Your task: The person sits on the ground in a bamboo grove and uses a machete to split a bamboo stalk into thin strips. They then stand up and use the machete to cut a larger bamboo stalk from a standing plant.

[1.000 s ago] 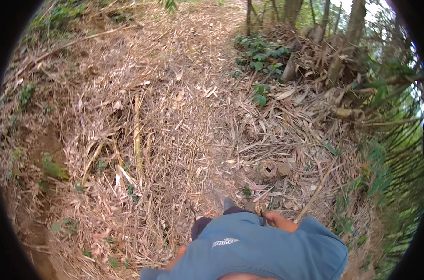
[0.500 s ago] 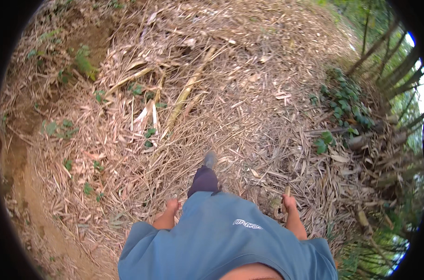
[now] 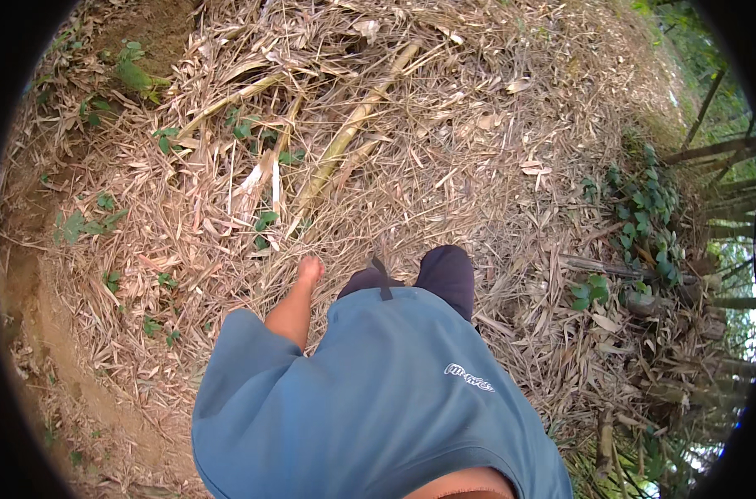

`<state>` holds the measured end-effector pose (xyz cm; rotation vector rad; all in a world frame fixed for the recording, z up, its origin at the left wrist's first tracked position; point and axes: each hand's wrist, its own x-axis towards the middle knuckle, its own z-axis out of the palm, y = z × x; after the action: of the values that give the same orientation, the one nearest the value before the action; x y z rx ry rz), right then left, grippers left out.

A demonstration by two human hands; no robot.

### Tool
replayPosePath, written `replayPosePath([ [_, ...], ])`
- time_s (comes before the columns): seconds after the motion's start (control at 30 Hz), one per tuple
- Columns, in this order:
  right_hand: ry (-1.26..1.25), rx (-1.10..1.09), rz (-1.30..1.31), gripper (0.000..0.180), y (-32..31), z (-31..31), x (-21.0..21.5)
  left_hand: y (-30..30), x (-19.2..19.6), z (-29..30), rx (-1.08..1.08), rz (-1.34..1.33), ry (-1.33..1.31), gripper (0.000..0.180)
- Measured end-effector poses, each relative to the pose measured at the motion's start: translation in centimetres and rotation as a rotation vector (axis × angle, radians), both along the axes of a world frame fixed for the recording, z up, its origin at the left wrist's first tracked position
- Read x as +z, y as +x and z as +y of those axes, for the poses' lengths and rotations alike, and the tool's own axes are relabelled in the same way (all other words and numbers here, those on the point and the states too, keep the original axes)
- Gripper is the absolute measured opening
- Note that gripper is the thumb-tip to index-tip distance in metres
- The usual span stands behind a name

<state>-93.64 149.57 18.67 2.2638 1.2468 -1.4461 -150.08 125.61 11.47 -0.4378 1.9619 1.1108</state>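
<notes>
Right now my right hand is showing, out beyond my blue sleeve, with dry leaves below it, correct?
Not quite: the head view shows your left hand, not your right, out beyond your blue sleeve, with dry leaves below it.

Lower centre: shirt [image 3: 369, 382], with trouser legs [image 3: 446, 279] just ahead of hem; strap [image 3: 381, 279] over left leg. Left hand [image 3: 310, 269] left of legs, above leaf litter [image 3: 478, 191]; contact with litter hard to judge from overhead. Ahead of hand: long stalk [image 3: 344, 143] aslant on litter, far end toward right; shorter stalk [image 3: 232, 104] to its left. Far left: bare soil [image 3: 45, 324] bordering litter. Right of legs: branch [image 3: 598, 266] on litter, leafy plant [image 3: 644, 208] beyond it, sprig [image 3: 592, 291] on near side. Right rim: stems [image 3: 715, 151].
</notes>
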Motion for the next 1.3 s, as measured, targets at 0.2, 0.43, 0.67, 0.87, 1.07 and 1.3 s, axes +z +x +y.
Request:
replayPosePath([
  [0.2, 0.008, 0.067, 0.053, 0.045, -5.8, 10.5, -0.7, -4.4, 3.5, 12.7, -0.001, 0.152, 0.12, 0.018],
  [0.43, -0.021, 0.131, 0.06, 0.047, -6.8, 23.2, -1.9, 3.4, 1.3, 17.6, 0.094, -0.086, -0.109, 0.021],
  [0.67, 0.001, 0.072, -0.074, 0.044, -3.4, 38.8, -0.5, 10.9, 0.2, 20.7, -0.501, 0.088, -0.221, 0.018],
  [0.87, -0.018, -0.059, 0.039, 0.03, -2.8, 46.1, -1.1, 11.6, 2.3, 26.8, 0.097, 0.074, -0.12, 0.018],
  [1.07, -0.073, 0.205, -0.067, 0.033, -3.1, 47.6, 0.0, 10.8, 0.8, 27.8, 0.242, -0.045, -0.057, 0.02],
  [1.3, -0.052, 0.303, -0.109, 0.035, -9.6, 49.0, 2.2, 10.0, -3.2, 26.2, -0.098, -0.084, -0.15, 0.019],
])
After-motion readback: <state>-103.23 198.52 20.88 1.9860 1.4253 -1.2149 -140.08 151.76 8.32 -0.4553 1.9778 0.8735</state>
